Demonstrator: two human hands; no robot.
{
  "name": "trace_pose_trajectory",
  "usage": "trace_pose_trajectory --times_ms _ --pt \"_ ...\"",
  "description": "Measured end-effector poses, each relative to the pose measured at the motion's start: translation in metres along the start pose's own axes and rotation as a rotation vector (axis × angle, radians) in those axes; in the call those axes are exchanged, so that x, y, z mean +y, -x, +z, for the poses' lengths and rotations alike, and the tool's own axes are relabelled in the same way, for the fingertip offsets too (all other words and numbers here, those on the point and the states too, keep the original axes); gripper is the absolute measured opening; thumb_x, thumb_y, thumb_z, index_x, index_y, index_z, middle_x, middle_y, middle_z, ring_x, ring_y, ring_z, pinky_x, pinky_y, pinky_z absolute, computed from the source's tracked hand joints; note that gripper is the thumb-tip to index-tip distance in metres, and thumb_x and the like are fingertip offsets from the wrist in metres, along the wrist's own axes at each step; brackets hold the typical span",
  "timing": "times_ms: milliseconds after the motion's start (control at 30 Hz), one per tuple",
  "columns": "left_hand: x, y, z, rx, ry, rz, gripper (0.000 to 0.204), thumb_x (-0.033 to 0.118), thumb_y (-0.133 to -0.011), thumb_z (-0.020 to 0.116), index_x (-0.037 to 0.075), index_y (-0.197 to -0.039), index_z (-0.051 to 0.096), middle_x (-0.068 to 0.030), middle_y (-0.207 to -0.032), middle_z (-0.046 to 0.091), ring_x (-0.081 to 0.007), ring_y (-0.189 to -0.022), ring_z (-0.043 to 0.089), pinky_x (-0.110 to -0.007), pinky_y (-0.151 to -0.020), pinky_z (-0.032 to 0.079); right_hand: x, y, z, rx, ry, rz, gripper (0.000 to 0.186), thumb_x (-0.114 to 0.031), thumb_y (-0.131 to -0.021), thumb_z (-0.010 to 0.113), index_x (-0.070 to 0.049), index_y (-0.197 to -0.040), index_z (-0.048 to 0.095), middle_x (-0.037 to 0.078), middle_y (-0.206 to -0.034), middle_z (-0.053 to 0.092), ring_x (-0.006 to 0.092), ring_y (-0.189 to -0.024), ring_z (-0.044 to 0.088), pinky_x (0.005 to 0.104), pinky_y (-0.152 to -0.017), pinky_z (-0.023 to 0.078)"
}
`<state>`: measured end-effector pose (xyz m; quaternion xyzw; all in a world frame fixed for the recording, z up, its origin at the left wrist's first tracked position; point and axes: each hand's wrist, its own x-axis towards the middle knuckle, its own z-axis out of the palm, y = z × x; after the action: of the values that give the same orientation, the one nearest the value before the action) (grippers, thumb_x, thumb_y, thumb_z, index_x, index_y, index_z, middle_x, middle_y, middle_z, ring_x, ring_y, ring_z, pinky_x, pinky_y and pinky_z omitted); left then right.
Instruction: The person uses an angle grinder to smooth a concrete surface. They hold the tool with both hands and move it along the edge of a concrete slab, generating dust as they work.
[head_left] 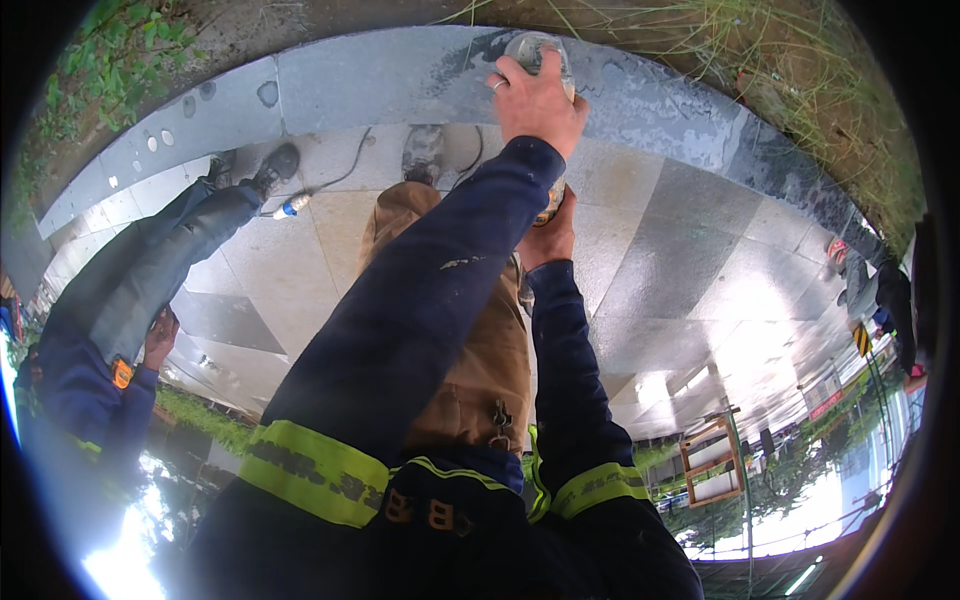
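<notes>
L hand (pixel 543 105) holds clear, round-topped tool (pixel 528 47), R hand (pixel 551 240) its tan-black end (pixel 548 212); damp-looking grey stone ledge (pixel 655 100) may cause slips.

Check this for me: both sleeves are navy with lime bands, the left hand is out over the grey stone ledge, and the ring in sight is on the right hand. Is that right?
Not quite: the head view shows the ring on the left hand. That hand is over the grey stone ledge, and both sleeves are navy with lime bands.
</notes>
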<state>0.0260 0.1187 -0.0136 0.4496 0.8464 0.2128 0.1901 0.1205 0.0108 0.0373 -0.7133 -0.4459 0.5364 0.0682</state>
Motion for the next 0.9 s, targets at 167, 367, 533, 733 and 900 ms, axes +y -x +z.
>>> trace_pose_trajectory --times_ms 167,367,533,733,900 --pt "-0.003 -0.001 -0.003 -0.067 -0.007 -0.071 0.071 0.032 -0.069 0.079 0.01 -0.13 0.05 -0.0336 -0.105 0.043 -0.0496 -0.102 0.042 -0.054 -0.095 0.037 0.003 0.001 0.003 -0.012 0.056 0.081 0.088 -0.027 -0.069 0.085 -0.013 -0.138 0.033 0.019 -0.114 0.067 0.0357 -0.106 0.066 0.0427 -0.088 0.052" --pt "0.012 0.003 0.0 -0.11 0.006 -0.097 0.071 0.032 -0.07 0.079 0.008 -0.13 0.05 -0.0344 -0.107 0.043 -0.0503 -0.108 0.041 -0.055 -0.098 0.035 0.013 -0.002 -0.006 0.004 0.005 0.052 0.088 -0.028 -0.068 0.086 -0.012 -0.138 0.034 0.018 -0.111 0.068 0.0343 -0.105 0.066 0.0416 -0.087 0.053" --pt "0.014 0.019 -0.004 -0.138 0.026 -0.113 0.071 0.032 -0.071 0.078 0.007 -0.131 0.049 -0.0353 -0.108 0.043 -0.0504 -0.106 0.042 -0.055 -0.101 0.034 0.023 0.011 -0.013 0.01 0.045 0.055 0.088 -0.029 -0.068 0.086 -0.012 -0.137 0.035 0.018 -0.111 0.068 0.0336 -0.104 0.067 0.0408 -0.087 0.053" --pt "0.007 0.005 0.0 -0.094 0.026 -0.092 0.072 0.033 -0.071 0.077 0.008 -0.132 0.049 -0.0373 -0.108 0.045 -0.0496 -0.107 0.042 -0.057 -0.103 0.032 0.014 -0.002 -0.009 -0.009 0.084 0.043 0.089 -0.034 -0.069 0.086 -0.011 -0.137 0.035 0.018 -0.112 0.067 0.032 -0.104 0.066 0.0399 -0.088 0.052" --pt "0.012 0.006 0.006 -0.169 0.023 -0.08 0.072 0.033 -0.071 0.077 0.008 -0.132 0.049 -0.0379 -0.107 0.046 -0.0486 -0.107 0.042 -0.057 -0.103 0.032 0.009 0.002 -0.015 0.014 0.135 0.08 0.086 -0.035 -0.072 0.085 -0.009 -0.137 0.034 0.018 -0.111 0.065 0.0289 -0.102 0.066 0.0378 -0.087 0.052"
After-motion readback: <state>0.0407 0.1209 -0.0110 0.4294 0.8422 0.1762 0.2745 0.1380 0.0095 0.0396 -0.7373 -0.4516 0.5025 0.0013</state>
